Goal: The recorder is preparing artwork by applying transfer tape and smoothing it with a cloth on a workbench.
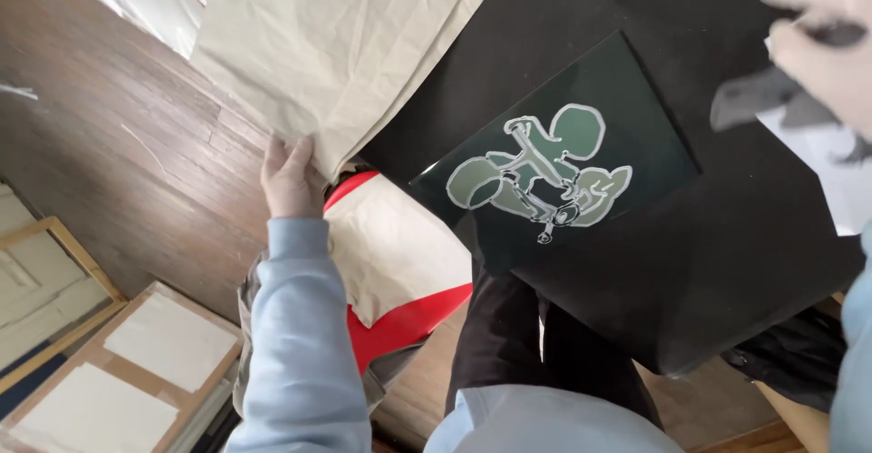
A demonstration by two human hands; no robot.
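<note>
**Paper lifted off the dark panel**

We judge the uncovering step in hand: our left hand (291, 180) grips the edge of the cream paper sheet (336, 44), fingers closed on it, holding it up clear of the dark green panel (636, 135) lying on the black table (727, 262). Our right hand (817, 44), blurred, pinches a grey cloth (754, 99) just above the panel. Next calls for keeping the paper raised.

Around the dark green glass panel (563, 144) the black tabletop (727, 253) lies bare on its near and right sides, so a hand can slide in there. The far-left approach is blocked by crumpled cream paper (336, 44), which the left hand (291, 180) grips at its edge (the sheet overhangs the table corner). The right hand (822, 44), blurred, crowds the far-right corner with a grey cloth (754, 99).
</note>
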